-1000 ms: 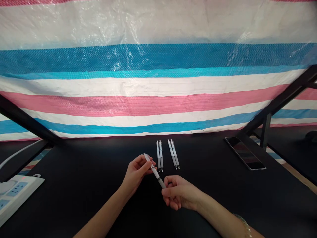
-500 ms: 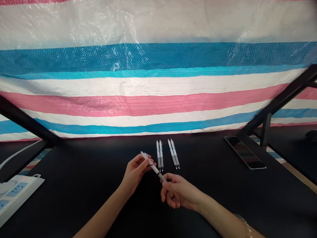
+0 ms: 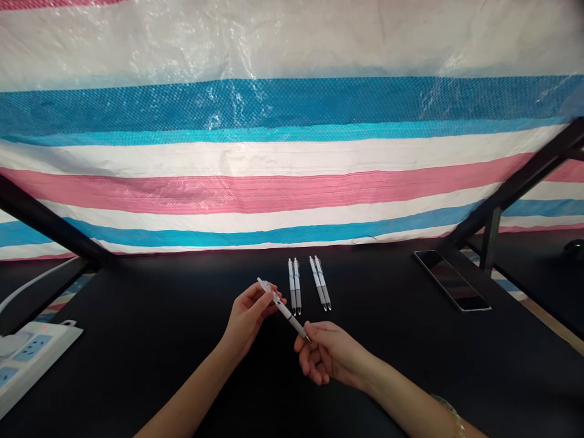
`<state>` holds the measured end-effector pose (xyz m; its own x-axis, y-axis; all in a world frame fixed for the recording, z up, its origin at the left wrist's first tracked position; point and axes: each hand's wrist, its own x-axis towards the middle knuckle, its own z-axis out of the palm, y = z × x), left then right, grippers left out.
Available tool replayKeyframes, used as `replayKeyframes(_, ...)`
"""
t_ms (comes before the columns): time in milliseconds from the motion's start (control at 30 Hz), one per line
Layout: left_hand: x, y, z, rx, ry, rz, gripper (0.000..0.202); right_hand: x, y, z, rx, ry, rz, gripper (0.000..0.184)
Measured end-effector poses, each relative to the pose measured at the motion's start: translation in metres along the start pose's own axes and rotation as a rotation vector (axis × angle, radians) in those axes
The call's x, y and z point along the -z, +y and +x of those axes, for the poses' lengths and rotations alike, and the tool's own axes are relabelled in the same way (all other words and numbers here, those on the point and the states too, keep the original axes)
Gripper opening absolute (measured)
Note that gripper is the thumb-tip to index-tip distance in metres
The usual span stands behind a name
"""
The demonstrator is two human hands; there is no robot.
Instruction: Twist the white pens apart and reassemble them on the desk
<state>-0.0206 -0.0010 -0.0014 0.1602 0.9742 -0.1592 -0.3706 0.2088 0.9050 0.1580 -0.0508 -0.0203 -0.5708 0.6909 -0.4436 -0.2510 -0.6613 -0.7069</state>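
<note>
My left hand (image 3: 249,319) pinches a white click pen (image 3: 283,309) near its upper end and holds it slanted above the black table (image 3: 137,340). The pen's grey tip points down to the right and rests at the fingers of my right hand (image 3: 326,359), which is loosely curled with the fingers apart just under the tip. Beyond the hands lie two pairs of like pens on the table, the left pair (image 3: 294,286) and the right pair (image 3: 320,283), each side by side.
A dark phone (image 3: 451,281) lies flat at the right. A white power strip (image 3: 27,359) with a cable sits at the left edge. A striped blue, pink and white tarpaulin (image 3: 292,152) hangs behind the table, with black frame bars (image 3: 515,182) at both sides.
My right hand has let go of the pen's tip end and loosened its fingers. The left hand has drawn the pen slightly up and left.
</note>
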Motion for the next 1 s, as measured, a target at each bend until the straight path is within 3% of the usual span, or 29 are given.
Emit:
replayKeyframes(200, 0.0017, -0.0019, 0.0003, -0.005, -0.001, 0.016, 0.013, -0.0005, -0.0011, -0.0001, 0.029, 0.031, -0.026, 0.040)
replayKeyframes(300, 0.0028, -0.0026, 0.0001, -0.013, -0.001, 0.020, 0.014, -0.0010, -0.0018, -0.0007, 0.011, -0.010, -0.021, 0.047)
replayKeyframes(467, 0.0017, -0.0025, 0.0001, -0.010, -0.001, 0.023, 0.013, -0.0027, -0.0020, -0.0013, 0.073, 0.058, -0.105, 0.038)
replayKeyframes(767, 0.0011, -0.0044, -0.0013, -0.005, -0.064, -0.009, 0.016, 0.0038, -0.0031, -0.0004, 0.005, -0.029, -0.030, 0.043)
replayKeyframes(867, 0.0016, -0.0054, -0.0015, -0.028, -0.048, 0.065, 0.021, 0.0005, -0.0062, -0.0036, 0.034, -0.058, 0.033, 0.037)
replayKeyframes(1000, -0.0016, -0.0052, -0.0037, -0.061, -0.052, 0.200, 0.043, -0.0013, -0.0076, -0.0065, 0.042, -0.120, 0.091, 0.037)
